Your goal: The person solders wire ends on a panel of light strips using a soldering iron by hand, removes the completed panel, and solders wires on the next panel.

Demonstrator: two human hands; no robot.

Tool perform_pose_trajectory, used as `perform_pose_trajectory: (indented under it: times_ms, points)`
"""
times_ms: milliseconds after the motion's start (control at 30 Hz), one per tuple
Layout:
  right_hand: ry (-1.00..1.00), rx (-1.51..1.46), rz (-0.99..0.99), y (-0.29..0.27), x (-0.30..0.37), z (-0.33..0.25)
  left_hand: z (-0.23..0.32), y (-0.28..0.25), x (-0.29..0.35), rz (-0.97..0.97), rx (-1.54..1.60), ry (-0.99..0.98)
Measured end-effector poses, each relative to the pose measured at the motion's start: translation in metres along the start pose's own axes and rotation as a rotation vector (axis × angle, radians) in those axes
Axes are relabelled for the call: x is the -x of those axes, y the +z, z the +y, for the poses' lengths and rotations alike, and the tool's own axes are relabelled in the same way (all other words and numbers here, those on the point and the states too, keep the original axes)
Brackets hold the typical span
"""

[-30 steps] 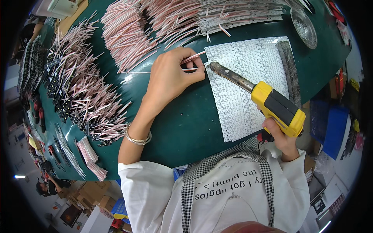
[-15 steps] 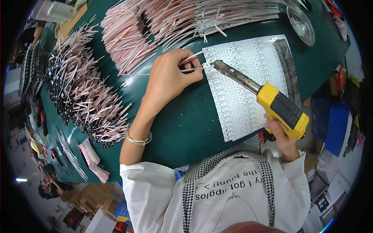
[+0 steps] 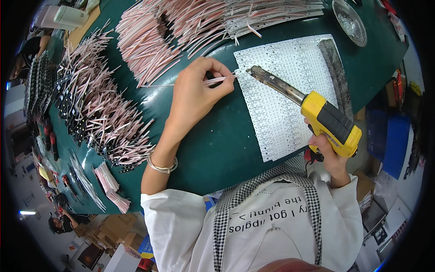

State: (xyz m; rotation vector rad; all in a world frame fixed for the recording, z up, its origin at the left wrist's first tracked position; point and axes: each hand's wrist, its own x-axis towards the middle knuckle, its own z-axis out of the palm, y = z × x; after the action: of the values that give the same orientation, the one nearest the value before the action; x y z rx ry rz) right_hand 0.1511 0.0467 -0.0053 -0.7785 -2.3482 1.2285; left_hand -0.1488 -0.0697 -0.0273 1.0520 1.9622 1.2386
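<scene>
Between thumb and fingertips, my left hand [image 3: 195, 93] pinches thin pink-and-white wires [image 3: 215, 81] at the upper left edge of a white circuit board panel [image 3: 283, 102]. The panel is covered in rows of small pads. My right hand [image 3: 330, 156] grips a yellow-and-black soldering gun [image 3: 330, 119] by its handle. Its dark, scorched tip points left and is close to the wire ends at the panel's edge; whether it touches them I cannot tell. A dark grey bar [image 3: 336, 75] lies along the panel's right side.
Bundles of pink-and-white wires [image 3: 145, 50] lie at the back, some on finished-looking strips [image 3: 276, 18]. A clear dish [image 3: 350, 22] stands at the back right. Heaped wires with black strips [image 3: 97, 99] fill the left, near a tied wire bundle [image 3: 108, 183]. A person sits far left.
The wire that angled up from my left fingers now lies in line with the others in the pinch. The soldering gun stays at nearly the same place by the panel's edge.
</scene>
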Motion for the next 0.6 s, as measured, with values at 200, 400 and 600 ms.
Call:
perform_pose_trajectory:
  times_ms: [200,400,600]
  points:
    - [0.065,-0.172,0.022,0.009,-0.019,-0.018,0.005,0.003,0.000,0.063,-0.272,0.021]
    - [-0.069,-0.111,-0.109,-0.001,-0.023,-0.015,0.009,0.003,0.002,0.094,-0.274,0.004]
    - [-0.168,-0.071,-0.190,-0.003,-0.027,-0.014,0.011,0.007,0.003,0.116,-0.281,-0.009]
